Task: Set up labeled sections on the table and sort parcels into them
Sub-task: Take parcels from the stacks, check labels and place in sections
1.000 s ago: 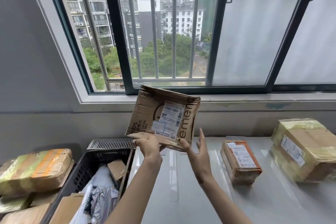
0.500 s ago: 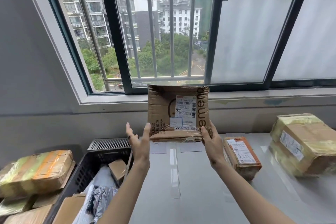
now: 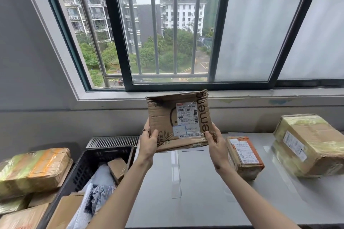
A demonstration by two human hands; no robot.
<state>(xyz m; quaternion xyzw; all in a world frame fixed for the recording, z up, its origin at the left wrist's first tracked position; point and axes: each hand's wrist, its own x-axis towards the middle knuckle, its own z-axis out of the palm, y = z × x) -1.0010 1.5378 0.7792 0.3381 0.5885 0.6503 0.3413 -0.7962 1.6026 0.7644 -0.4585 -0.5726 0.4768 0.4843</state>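
Head view. A flat parcel [image 3: 178,121] is held up above the far part of the surface [image 3: 195,191], its labelled face turned toward the camera. It is gripped at both lower corners: the left hand [image 3: 149,141] is curled round the lower left corner, the right hand [image 3: 214,143] pinches the lower right. The parcel lies directly between the two hands, equally near each; its long axis runs roughly left to right, slightly tilted. The label is judged to be under reading before a section is chosen.

On the surface, clear tape strips [image 3: 176,173] mark off sections. A small box [image 3: 243,156] sits just right of the right hand; a large box [image 3: 309,145] stands further right. A black crate [image 3: 93,169] of unsorted parcels is at the left. A barred window [image 3: 167,29] is behind.
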